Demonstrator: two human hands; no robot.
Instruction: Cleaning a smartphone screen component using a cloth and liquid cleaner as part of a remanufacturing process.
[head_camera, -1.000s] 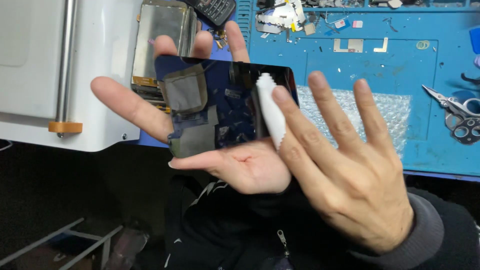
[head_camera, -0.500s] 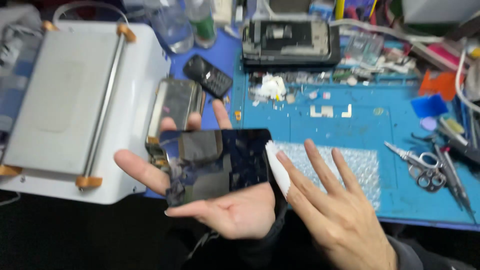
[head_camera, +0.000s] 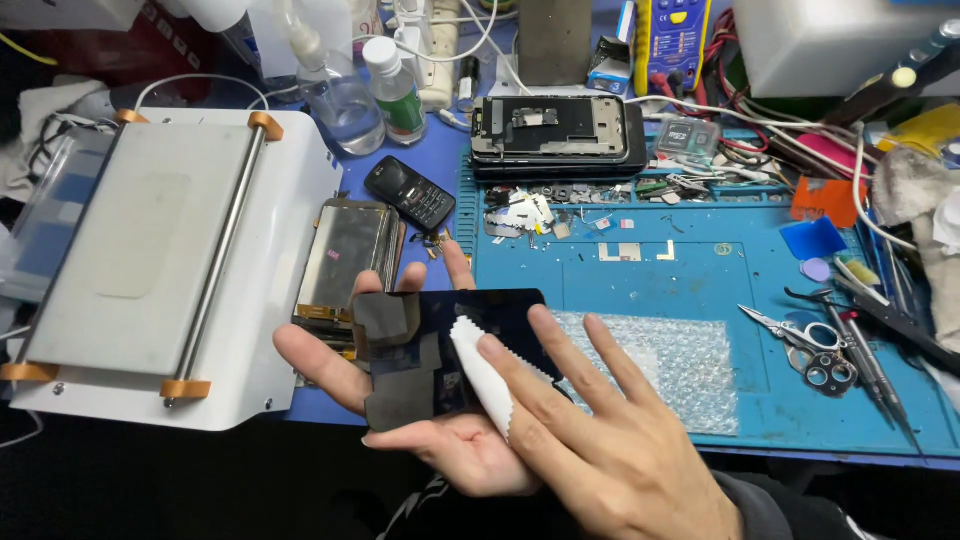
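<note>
Left hand (head_camera: 440, 440) is palm up at the near edge of the bench, fingers spread flat under a dark phone display panel (head_camera: 450, 355), which lies back side up across the fingers with nothing curled over it, so it is cradled, not clamped. Right hand (head_camera: 610, 440) comes in from the near right, fingers splayed and extended, fingertips pressing a folded white wipe (head_camera: 480, 375) onto the panel's middle; no closed grip there either, just flat pressure. The panel sits above the gap between the white separator machine (head_camera: 160, 260) on the left and the blue work mat (head_camera: 700, 280) on the right. My read on handling: thin, light, stiff glass laminate, brittle at the corners and edges, smooth and likely slippery on the glossy face. Grey shielding patch (head_camera: 388, 322) on its far left corner looks soft, so avoid loading it. Best hold is by the long edges or fully supported from below as now; point pressure in the middle risks a crack. Nearby: bubble wrap (head_camera: 670, 365) just right of the hands, scissors (head_camera: 815, 345) further right, a small black keypad phone (head_camera: 410, 192) and an opened phone chassis (head_camera: 555, 135) on the far side.
</note>
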